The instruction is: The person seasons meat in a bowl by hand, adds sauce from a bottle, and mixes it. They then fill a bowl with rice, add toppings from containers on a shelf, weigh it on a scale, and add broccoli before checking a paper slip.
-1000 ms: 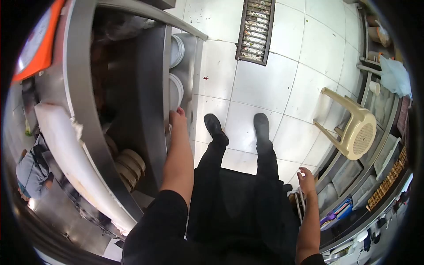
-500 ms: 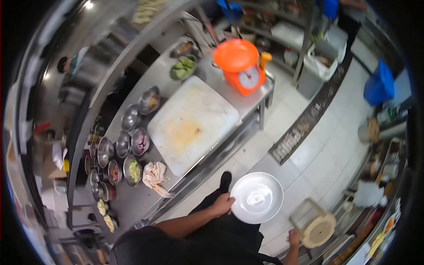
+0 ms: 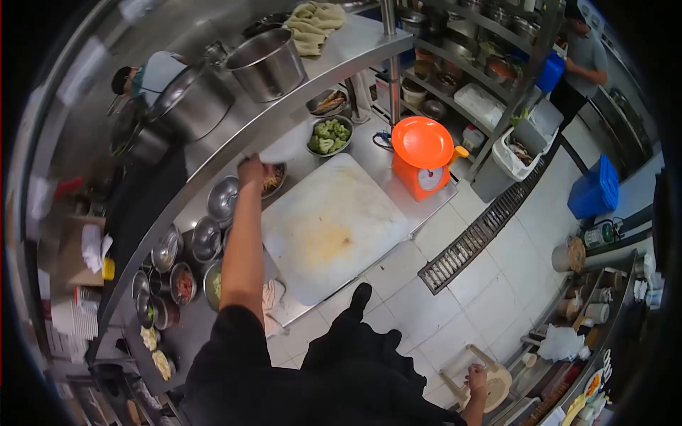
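My left hand (image 3: 250, 172) is at the left rim of a metal bowl with shredded food (image 3: 273, 179), under the shelf edge; its fingers are blurred and partly hidden. A large white cutting board (image 3: 334, 227) lies right of my forearm. More metal bowls stand left of it, one empty (image 3: 224, 199) and one with red pieces (image 3: 183, 284). A bowl of green vegetables (image 3: 329, 136) sits behind the board, beside an orange scale (image 3: 423, 160). My right hand (image 3: 476, 378) hangs low over a beige stool (image 3: 497, 383), its fingers curled; what they may hold is too small to tell.
Large pots (image 3: 264, 65) and a folded cloth (image 3: 312, 27) are on the upper shelf (image 3: 355, 53). A person (image 3: 586, 60) stands at the back right, another (image 3: 158, 74) beyond the shelf. A grey bin (image 3: 497, 170), blue bin (image 3: 595, 188) and floor drain (image 3: 483, 231) lie right.
The white plate that my left hand gripped is out of sight. That hand has swung up and left to the bowls. The view has shifted, showing more of the upper shelf.
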### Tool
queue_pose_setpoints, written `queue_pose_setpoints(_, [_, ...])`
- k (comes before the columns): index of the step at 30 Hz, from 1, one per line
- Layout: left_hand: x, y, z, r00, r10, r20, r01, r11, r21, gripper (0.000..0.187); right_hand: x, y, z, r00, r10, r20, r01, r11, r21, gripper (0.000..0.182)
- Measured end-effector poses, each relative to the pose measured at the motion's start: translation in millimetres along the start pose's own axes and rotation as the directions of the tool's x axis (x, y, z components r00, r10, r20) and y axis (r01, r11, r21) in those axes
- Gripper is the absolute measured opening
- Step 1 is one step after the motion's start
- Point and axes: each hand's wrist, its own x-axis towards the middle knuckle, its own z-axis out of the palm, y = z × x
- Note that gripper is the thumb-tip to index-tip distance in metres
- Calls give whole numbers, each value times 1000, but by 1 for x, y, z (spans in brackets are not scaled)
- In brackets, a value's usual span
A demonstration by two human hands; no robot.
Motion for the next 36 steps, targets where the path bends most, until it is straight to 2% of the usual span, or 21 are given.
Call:
queue_pose_setpoints(2, [100, -12, -8, 994, 90, 62, -104, 960, 261, 31, -10, -16, 3, 999, -43, -27, 41, 996, -83, 27])
queue_pose_setpoints(4, [159, -1, -8, 987, 154, 55, -161, 850, 502, 31, -13, -11, 2, 996, -78, -47, 70, 987, -146, 27])
queue_pose_setpoints(6, [207, -2, -9, 978, 194, 76, -195, 726, 660, 31, -17, -3, -1, 990, -117, -73, 102, 977, -186, 27])
queue_pose_setpoints(9, [240, -10, -12, 970, 208, 123, -224, 583, 781, 32, -34, -13, 0, 997, 20, -69, -36, 970, -239, 27])
queue_pose_setpoints(11, [251, -18, -24, 965, 220, 144, -240, 517, 822, 32, -33, -15, 1, 997, 64, -42, -73, 952, -298, 27])
queue_pose_setpoints(14, [254, -22, -49, 955, 240, 173, -266, 445, 855, 34, -42, -67, 10, 985, 157, -65, -168, 959, -228, 28])
queue_pose_setpoints(18, [240, -5, -100, 942, 266, 205, -293, 351, 889, 35, -15, -94, 15, 1000, -9, -18, 3, 950, -313, 29])
queue_pose_setpoints(22, [214, 15, -164, 935, 279, 218, -289, 246, 925, 37, 15, -115, 24, 998, -56, -1, 52, 947, -318, 31])
queue_pose_setpoints(25, [199, 26, -208, 936, 283, 211, -267, 177, 947, 39, 5, -166, 40, 999, 29, 39, -19, 973, -232, 31])
queue_pose_setpoints(28, [184, 27, -233, 931, 291, 220, -263, 118, 958, 41, 8, -169, 47, 998, -20, 54, 31, 978, -207, 29])
queue_pose_setpoints(33, [167, 19, -254, 916, 319, 243, -269, 41, 962, 44, 16, -153, 49, 994, 21, 106, 8, 962, -272, 30])
queue_pose_setpoints(34, [161, 16, -257, 911, 326, 254, -276, 22, 961, 45, 12, -141, 44, 993, 47, 106, -16, 960, -281, 30])
queue_pose_setpoints(36, [150, 7, -276, 904, 331, 270, -280, -17, 960, 46, 17, -96, 23, 994, -14, 112, 45, 961, -275, 28])
